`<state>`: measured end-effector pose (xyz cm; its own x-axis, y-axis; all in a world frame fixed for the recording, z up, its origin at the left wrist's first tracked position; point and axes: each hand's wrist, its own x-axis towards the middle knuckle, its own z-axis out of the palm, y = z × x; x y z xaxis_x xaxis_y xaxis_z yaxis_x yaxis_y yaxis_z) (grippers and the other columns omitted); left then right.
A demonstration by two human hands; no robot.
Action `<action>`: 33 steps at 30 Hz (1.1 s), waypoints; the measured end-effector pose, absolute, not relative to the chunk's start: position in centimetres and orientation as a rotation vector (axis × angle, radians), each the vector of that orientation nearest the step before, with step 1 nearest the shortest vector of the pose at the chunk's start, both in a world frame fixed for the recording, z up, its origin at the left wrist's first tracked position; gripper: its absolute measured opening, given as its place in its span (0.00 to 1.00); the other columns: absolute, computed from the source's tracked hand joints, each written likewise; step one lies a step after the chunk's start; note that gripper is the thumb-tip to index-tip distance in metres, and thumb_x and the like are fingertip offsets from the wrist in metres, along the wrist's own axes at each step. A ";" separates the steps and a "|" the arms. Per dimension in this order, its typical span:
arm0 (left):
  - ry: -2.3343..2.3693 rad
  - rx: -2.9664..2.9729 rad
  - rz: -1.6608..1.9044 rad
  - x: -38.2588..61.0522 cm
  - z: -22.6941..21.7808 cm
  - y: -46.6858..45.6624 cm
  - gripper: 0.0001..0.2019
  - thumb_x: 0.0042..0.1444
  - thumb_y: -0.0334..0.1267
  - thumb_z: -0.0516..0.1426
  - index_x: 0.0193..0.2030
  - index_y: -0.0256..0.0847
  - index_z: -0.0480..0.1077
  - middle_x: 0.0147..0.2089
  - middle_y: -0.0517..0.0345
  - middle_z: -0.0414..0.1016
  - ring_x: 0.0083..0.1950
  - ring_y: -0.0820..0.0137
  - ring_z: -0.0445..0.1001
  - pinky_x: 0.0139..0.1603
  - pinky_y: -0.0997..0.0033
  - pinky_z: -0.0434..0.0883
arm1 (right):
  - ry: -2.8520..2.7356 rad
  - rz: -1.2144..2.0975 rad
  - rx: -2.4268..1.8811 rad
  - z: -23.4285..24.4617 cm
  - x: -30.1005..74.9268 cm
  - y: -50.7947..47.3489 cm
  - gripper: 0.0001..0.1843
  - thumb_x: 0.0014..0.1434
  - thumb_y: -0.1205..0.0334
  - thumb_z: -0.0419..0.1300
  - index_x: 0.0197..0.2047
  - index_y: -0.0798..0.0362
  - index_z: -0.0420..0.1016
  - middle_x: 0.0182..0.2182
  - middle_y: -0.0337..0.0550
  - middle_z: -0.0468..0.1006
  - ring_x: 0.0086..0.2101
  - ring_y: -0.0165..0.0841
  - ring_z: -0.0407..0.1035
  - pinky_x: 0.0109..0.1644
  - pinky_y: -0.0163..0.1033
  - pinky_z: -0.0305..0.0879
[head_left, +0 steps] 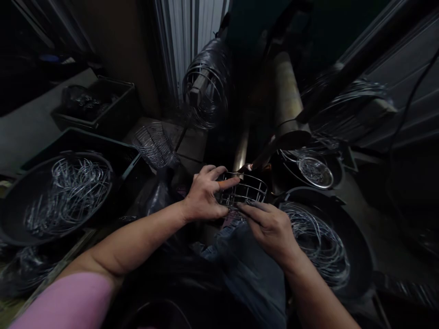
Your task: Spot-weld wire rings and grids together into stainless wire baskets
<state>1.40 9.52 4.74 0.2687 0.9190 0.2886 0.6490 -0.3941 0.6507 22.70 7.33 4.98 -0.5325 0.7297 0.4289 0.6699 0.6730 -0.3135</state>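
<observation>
A small round wire basket point(255, 183), made of metal rings joined by short cross wires, is in front of me at the tip of a metal machine arm. My left hand point(206, 194) grips its left side, thumb below and fingers over the upper rim; something orange shows at one finger. My right hand point(269, 224) is closed at the near lower rim, its fingertips pinched against the wires. Whether a separate wire piece is between those fingertips, I cannot tell. A copper-coloured electrode tip point(249, 167) meets the far rim beside an upright metal rod point(241, 153).
A black tub point(360, 246) of wire rings stands at right, another round tub point(13, 214) of bent wires at left. Stacked wire rings point(154, 144) lie beyond my left hand. A wire coil point(206, 91) hangs behind. The thick machine cylinder point(288, 91) overhangs the work spot.
</observation>
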 end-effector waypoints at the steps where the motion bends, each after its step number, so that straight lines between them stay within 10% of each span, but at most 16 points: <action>1: 1.415 2.144 0.923 1.4 4.7 9.9 0.36 0.35 0.38 0.66 0.57 0.54 0.72 0.62 0.49 0.65 0.62 0.51 0.60 0.57 0.45 0.63 | -2.353 0.135 -1.077 5.1 22.7 7.8 0.15 0.62 0.68 0.54 0.45 0.52 0.81 0.38 0.45 0.82 0.36 0.36 0.76 0.40 0.38 0.73; 21: 1.475 2.064 0.926 2.1 5.0 14.9 0.36 0.33 0.39 0.69 0.55 0.56 0.73 0.61 0.53 0.67 0.60 0.56 0.63 0.60 0.50 0.66 | -2.314 0.205 -1.078 6.6 22.8 12.9 0.12 0.63 0.64 0.57 0.43 0.51 0.82 0.35 0.44 0.82 0.34 0.35 0.77 0.36 0.37 0.72; 33: 1.466 1.990 0.977 2.5 4.7 17.5 0.35 0.33 0.40 0.70 0.54 0.52 0.74 0.59 0.53 0.69 0.60 0.55 0.65 0.62 0.49 0.64 | -1.770 0.584 -1.174 6.8 23.6 11.3 0.17 0.62 0.61 0.60 0.54 0.44 0.76 0.46 0.41 0.80 0.43 0.37 0.76 0.52 0.45 0.72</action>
<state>2.46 17.51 4.70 0.1716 0.9497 0.2621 0.6078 -0.3114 0.7305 23.56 11.28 6.75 -0.1390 0.8953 0.4232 0.4676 0.4361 -0.7689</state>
